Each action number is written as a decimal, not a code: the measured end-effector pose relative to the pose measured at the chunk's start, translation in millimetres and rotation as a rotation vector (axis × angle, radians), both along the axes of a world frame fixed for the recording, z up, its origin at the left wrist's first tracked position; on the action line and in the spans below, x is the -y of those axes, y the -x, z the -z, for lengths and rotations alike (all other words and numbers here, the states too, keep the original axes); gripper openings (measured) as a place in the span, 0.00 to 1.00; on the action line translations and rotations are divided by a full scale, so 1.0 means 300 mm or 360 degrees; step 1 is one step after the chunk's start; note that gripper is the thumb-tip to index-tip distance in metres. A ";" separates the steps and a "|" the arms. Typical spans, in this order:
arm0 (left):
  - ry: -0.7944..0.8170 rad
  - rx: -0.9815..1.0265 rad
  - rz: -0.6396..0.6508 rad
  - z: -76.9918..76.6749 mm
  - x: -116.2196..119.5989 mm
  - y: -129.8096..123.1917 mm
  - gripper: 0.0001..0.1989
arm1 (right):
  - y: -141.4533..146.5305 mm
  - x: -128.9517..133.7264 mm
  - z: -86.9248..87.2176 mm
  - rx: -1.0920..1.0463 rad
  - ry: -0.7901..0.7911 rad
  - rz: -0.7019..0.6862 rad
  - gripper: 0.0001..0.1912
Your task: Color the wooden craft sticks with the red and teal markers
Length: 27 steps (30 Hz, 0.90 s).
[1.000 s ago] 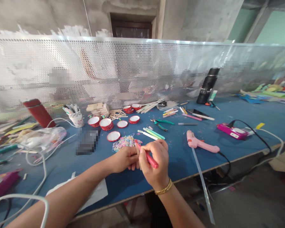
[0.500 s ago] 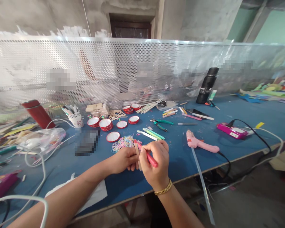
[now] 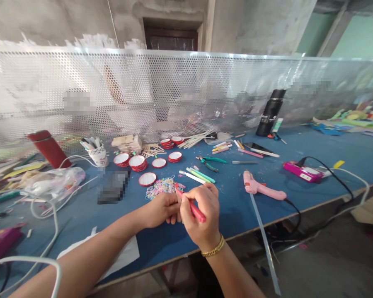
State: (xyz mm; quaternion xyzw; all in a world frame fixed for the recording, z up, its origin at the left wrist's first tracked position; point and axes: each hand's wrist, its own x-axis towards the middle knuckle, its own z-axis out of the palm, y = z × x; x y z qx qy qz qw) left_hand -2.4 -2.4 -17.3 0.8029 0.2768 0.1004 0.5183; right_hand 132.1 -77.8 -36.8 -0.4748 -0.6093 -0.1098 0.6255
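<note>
My left hand (image 3: 161,210) is closed on a flat wooden craft stick (image 3: 178,199), held upright over the near part of the table. The stick's upper end looks red. A red marker pen (image 3: 198,212) sits in my right hand (image 3: 207,207), fingers wrapped around it. Its tip reaches the upper part of the stick, though the exact contact is too small to make out. Just beyond my left hand lies a pile of small pastel loops (image 3: 161,186). White and green markers (image 3: 202,174) rest behind my right hand.
Red-rimmed round pieces (image 3: 138,162), stacked wood pieces (image 3: 127,143) and a cup of pens (image 3: 98,156) stand behind. Green-handled pliers (image 3: 209,162) lie mid-table. A pink glue gun (image 3: 262,188) is at right, its glue stick overhanging the edge. White cable (image 3: 57,231) loops at left.
My right hand and the marker have shifted slightly left along the stick, covering more of its lower part. My left hand stays in place.
</note>
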 end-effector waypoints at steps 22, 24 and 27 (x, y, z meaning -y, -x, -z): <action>0.0001 0.0016 0.0004 0.001 0.001 -0.002 0.11 | 0.002 0.001 0.001 0.0026 0.0026 0.0013 0.06; -0.0011 0.0015 -0.0005 0.001 0.002 -0.001 0.10 | 0.002 -0.001 0.002 0.0029 0.0031 0.0033 0.06; -0.0020 -0.0008 -0.0011 0.000 0.003 0.001 0.10 | 0.000 -0.004 0.004 0.0009 0.0018 0.0097 0.07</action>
